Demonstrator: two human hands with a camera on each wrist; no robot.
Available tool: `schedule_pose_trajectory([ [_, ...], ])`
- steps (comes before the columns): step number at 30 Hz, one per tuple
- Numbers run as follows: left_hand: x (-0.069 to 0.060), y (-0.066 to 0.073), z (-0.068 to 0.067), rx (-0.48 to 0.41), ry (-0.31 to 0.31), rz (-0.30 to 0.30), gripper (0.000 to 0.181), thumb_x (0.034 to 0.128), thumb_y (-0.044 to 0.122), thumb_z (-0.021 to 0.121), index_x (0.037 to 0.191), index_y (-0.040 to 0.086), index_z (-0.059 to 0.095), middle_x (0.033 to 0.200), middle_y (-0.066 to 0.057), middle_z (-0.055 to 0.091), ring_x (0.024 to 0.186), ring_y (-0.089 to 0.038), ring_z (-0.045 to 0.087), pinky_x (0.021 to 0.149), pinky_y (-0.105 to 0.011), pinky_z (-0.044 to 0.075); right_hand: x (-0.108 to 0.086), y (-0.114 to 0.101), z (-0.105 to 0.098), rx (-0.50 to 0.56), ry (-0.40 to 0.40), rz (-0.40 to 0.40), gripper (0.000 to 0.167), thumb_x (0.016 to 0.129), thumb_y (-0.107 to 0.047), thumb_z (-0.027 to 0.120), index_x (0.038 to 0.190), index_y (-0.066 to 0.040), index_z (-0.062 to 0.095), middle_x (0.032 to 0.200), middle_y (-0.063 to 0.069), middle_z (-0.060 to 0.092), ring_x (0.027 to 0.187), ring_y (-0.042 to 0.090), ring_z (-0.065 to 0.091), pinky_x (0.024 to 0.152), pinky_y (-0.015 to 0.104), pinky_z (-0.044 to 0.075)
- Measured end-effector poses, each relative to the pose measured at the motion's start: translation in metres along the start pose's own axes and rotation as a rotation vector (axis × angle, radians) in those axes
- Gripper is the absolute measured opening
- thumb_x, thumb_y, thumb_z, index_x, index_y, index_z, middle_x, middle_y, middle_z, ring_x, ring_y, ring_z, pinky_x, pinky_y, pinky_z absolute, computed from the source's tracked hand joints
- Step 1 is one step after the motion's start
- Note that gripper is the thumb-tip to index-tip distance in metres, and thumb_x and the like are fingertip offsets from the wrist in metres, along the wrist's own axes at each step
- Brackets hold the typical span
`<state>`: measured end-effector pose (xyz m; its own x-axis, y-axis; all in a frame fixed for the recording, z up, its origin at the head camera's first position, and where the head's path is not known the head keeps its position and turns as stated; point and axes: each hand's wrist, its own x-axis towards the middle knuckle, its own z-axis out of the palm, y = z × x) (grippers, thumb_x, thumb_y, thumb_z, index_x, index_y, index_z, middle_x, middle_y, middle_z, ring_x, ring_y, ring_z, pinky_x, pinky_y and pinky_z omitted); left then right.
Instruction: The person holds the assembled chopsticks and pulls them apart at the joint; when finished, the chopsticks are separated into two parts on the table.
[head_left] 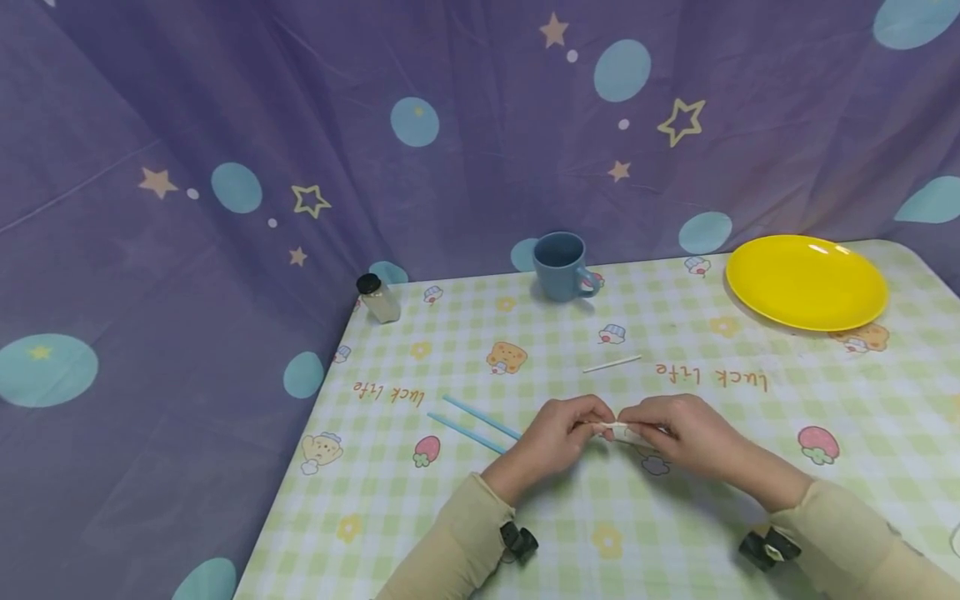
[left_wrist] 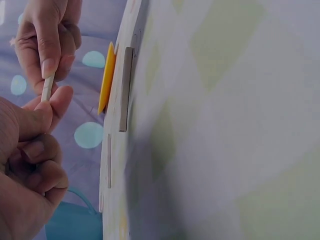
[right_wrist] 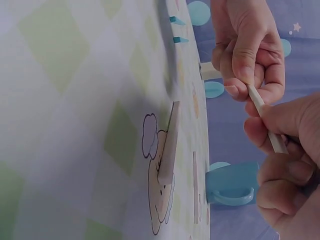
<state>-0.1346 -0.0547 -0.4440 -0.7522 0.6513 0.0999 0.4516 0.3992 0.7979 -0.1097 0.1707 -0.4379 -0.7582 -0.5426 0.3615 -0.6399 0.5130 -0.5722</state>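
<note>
A thin pale stick [right_wrist: 259,102] is pinched between both hands above the table. My left hand [head_left: 553,435] holds one end with thumb and fingertips; my right hand [head_left: 686,433] pinches it close by, the fingertips of the two hands nearly touching. In the right wrist view part of the stick shows beyond the right thumb. On the table below the hands lies another pale flat stick [right_wrist: 170,145], also seen in the left wrist view [left_wrist: 126,90]. A thin white stick [head_left: 612,363] rests on the cloth beyond the hands.
Two blue sticks [head_left: 480,418] lie beside the left forearm. A blue mug [head_left: 560,268] stands at the back, a black-lidded shaker [head_left: 380,300] at the back left corner, and a yellow plate [head_left: 806,283] at the back right. A purple curtain [head_left: 480,183] hangs behind the table.
</note>
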Motion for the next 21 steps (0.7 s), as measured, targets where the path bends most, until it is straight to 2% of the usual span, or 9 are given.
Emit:
schedule_pose_trajectory([
  [6,-0.0001,0.0005,0.0001,-0.022,0.018,-0.003,0.011,0.0965,0.011,0.058,0.103,0.011,0.067,0.088,0.006,0.073,0.081,-0.008,0.068,0.067,-0.015,0.045,0.0015,-0.001,-0.0027,0.003,-0.011,0.016,0.023,0.088,0.0,0.068,0.107,-0.011,0.075,0.097,-0.003,0.073,0.081,0.004,0.065,0.067,0.029,0.053],
  [13,0.0007,0.0017,-0.0009,-0.02,-0.004,-0.003,0.011,0.0964,0.01,0.058,0.103,0.01,0.067,0.088,0.006,0.073,0.084,-0.006,0.068,0.071,-0.015,0.048,0.0036,-0.0018,-0.0091,0.019,-0.059,0.023,0.023,0.089,-0.001,0.067,0.107,-0.013,0.076,0.098,-0.001,0.073,0.08,0.003,0.064,0.066,0.027,0.052],
  [21,0.0018,0.0045,-0.0031,0.008,0.006,-0.01,0.012,0.0978,0.015,0.057,0.104,0.012,0.067,0.088,0.01,0.072,0.067,-0.015,0.062,0.062,-0.016,0.041,0.0045,-0.0041,-0.0089,-0.009,-0.013,0.039,0.023,0.087,0.0,0.069,0.105,-0.013,0.076,0.098,-0.002,0.074,0.083,0.006,0.066,0.067,0.029,0.053],
])
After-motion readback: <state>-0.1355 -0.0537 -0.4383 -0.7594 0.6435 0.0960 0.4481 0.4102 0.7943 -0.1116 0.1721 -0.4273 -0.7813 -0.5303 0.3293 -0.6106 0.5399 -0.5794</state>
